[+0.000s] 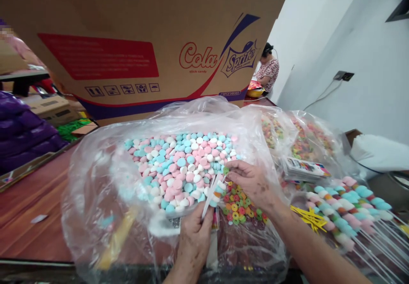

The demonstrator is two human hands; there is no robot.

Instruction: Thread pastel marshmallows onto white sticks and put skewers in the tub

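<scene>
My left hand (195, 233) is closed around white sticks (208, 199) and a candy skewer (217, 193) with blue, white and orange pieces threaded on it. Between the thumb and fingers of my right hand (251, 182) is a green ring candy (226, 171), close to the skewer's upper end. Pink, white and blue round candies (182, 164) lie heaped in an opened clear plastic bag (92, 169) behind my hands. Below my right hand is a pile of coloured ring candies (238, 205), partly covered by that hand.
A large cardboard carton (128, 15) stands behind the bag. At right are bags of ring candies (303, 137), a stack of printed packets (303, 169), yellow strips (308, 218) and several loaded skewers (347, 207). Another person (270, 68) sits in the background.
</scene>
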